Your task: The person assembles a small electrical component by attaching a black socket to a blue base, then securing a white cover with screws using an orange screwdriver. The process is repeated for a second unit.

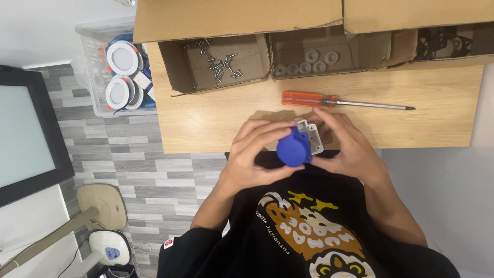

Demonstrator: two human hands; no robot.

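Both hands hold a small grey socket box with a round blue hinged cap (297, 146) just above the near edge of the wooden table (216, 118). My left hand (254, 154) wraps the left side, fingers over the blue cap. On the right side, my right hand (345, 146) grips the grey body with its fingers behind it. An orange-handled screwdriver (339, 102) lies on the table just beyond the hands, tip pointing right.
At the table's far edge stand open cardboard boxes: one with several screws (218, 64), one with grey round plugs (306, 63), one with dark parts (442, 44). A clear bin of round white lamps (121, 72) sits left on the floor. A fan base (105, 247) stands lower left.
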